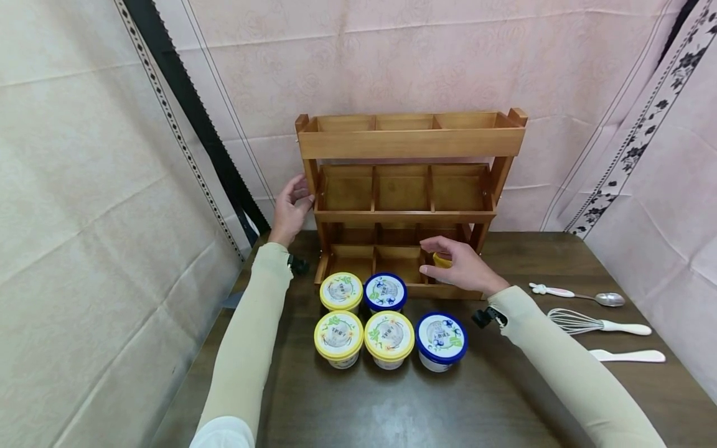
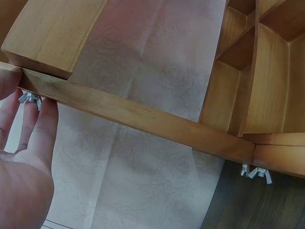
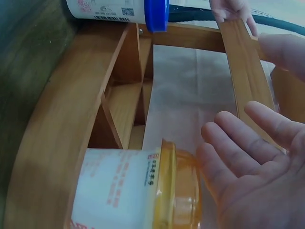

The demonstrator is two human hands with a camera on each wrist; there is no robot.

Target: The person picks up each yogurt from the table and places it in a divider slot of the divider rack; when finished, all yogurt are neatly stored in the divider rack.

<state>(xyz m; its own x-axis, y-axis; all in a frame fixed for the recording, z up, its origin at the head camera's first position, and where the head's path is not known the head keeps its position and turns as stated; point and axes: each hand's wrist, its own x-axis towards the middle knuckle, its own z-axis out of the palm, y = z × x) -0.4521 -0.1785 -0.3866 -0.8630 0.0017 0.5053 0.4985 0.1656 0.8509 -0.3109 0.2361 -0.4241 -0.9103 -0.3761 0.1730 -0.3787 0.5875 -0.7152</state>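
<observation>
Lid (image 3: 181, 188) just beside the right hand's (image 1: 459, 264) empty fingers, the jar (image 3: 114, 191) is seated in the rack (image 1: 406, 216) gripped by the left hand (image 1: 292, 208).

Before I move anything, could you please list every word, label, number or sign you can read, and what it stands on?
No word can be quoted with certainty.
Yellow-lidded tubs: lid lettering, too small.
Blue-lidded tubs: lid lettering, too small; one side shows a barcode and QR code.
Orange-lidded container: red print, dark Chinese characters, too blurred.
</observation>
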